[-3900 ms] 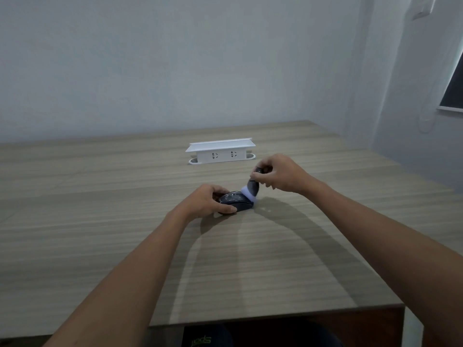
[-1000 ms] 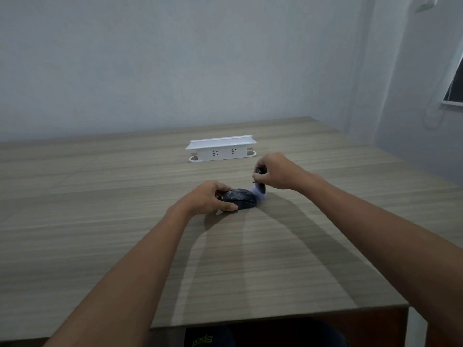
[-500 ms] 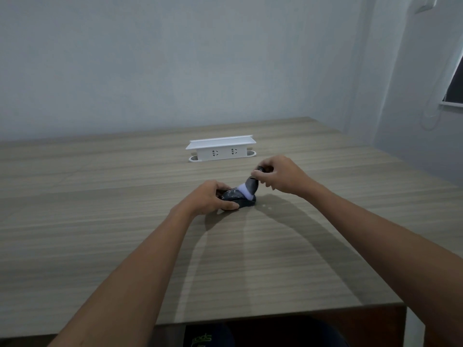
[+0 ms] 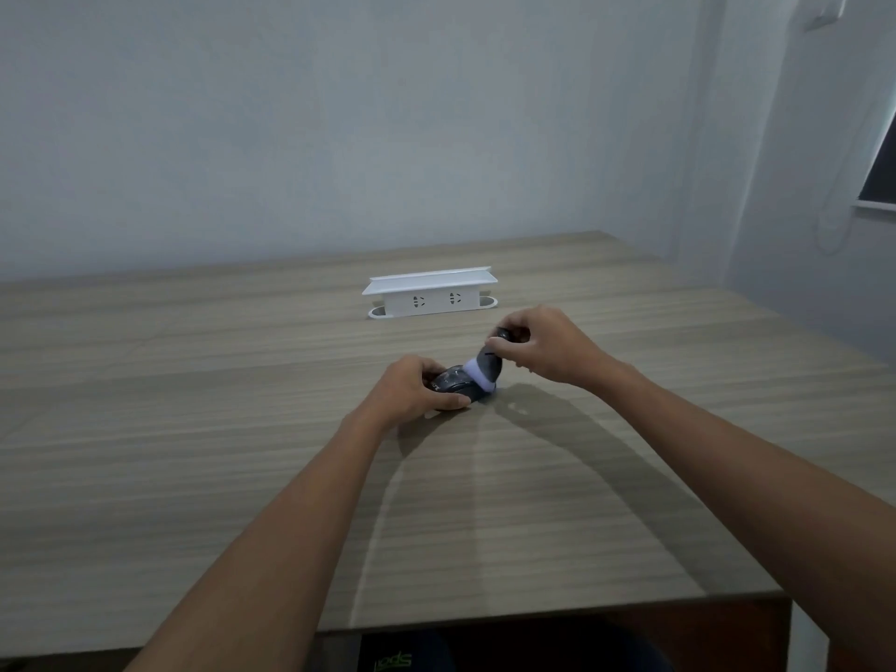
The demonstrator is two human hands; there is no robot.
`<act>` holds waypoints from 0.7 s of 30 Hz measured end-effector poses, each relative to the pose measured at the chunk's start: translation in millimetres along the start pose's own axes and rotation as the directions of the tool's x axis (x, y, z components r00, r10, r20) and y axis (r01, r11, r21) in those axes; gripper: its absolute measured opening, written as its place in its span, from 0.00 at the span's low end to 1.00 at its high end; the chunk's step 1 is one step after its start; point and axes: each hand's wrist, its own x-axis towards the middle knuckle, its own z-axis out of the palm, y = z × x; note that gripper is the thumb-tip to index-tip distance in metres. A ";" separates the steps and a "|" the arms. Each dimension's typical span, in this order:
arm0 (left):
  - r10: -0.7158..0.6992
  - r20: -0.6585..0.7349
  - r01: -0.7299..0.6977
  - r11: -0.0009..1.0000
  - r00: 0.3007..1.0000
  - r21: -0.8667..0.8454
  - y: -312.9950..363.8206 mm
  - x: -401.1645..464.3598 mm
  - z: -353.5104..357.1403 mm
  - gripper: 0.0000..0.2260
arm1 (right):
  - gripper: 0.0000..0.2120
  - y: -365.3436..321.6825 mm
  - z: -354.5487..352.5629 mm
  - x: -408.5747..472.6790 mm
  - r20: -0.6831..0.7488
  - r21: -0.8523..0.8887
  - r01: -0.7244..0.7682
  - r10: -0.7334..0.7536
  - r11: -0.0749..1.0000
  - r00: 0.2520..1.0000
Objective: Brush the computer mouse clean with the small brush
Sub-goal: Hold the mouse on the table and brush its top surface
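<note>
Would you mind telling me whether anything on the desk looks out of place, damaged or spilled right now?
Nothing stands out. The left hand steadies the dark mouse on the wooden table, the right hand holds the small brush with its pale bristles against it, and the white power strip sits upright behind.

Wood-grain table (image 4: 242,477): white socket box (image 4: 430,294) near far edge; dark mouse (image 4: 456,383) mid-table, seemingly resting on surface.

Wooden table (image 4: 194,477) against pale walls (image 4: 339,114), window (image 4: 882,162) at right.
</note>
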 end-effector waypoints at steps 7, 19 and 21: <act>0.008 -0.035 -0.007 1.000 0.999 0.023 -1.6 -0.5 3.6 0.22 | 0.06 5.3 -0.2 -1.4 -0.015 -0.033 0.004 -0.004 0.999 1.000; -0.014 0.045 0.019 0.993 0.999 -0.119 -10.8 -3.0 -4.4 0.16 | 0.05 2.0 8.1 3.0 -0.027 0.035 0.023 -0.022 0.999 0.999; -0.014 0.041 0.019 0.993 0.999 -0.120 -9.9 -3.4 -4.1 0.17 | 0.06 2.7 7.1 7.7 -0.008 -0.033 0.028 -0.028 0.999 1.000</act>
